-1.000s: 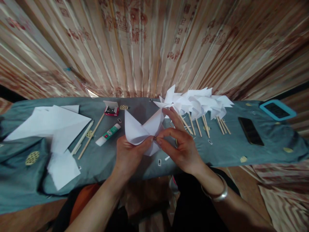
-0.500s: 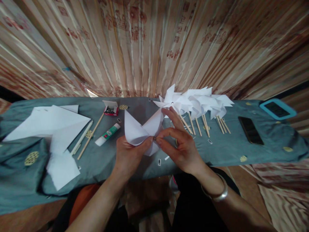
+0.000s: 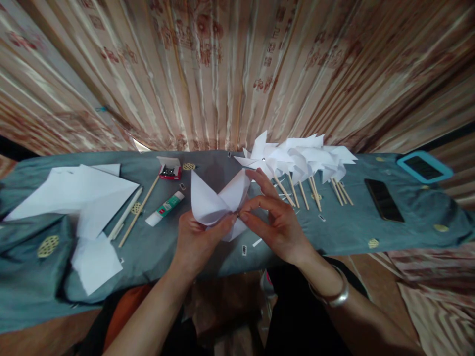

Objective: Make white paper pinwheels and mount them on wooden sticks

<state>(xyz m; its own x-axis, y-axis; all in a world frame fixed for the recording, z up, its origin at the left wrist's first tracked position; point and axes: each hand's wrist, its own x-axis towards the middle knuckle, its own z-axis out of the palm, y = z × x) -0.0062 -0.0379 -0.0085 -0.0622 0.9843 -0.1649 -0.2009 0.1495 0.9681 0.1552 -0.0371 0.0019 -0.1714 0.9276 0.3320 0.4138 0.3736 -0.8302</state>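
Note:
A white paper pinwheel (image 3: pixel 210 198), its corners curled in toward the middle, is held up over the near part of the table. My left hand (image 3: pixel 196 237) grips its lower left side, the thumb pressed near the centre. At that centre, my right hand (image 3: pixel 276 225) pinches a small metal thumbtack (image 3: pixel 238 214) between thumb and forefinger, its other fingers raised beside the paper. Most of the tack is hidden by the fingertips. Just left of my hands lie a glue stick (image 3: pixel 165 208) and a small open red box (image 3: pixel 170 170) of metal tacks.
Several white pinwheels (image 3: pixel 297 155) on wooden sticks lie at the back right. Beyond them are a phone (image 3: pixel 384 200) and a blue-framed device (image 3: pixel 425 167). Paper sheets (image 3: pixel 92 190), a white pen (image 3: pixel 126 212) and a wooden stick (image 3: pixel 139 212) lie on the left.
The tack at the pinwheel's centre now shows less between my fingertips. Both hands stay in nearly the same place, and the view has shifted slightly.

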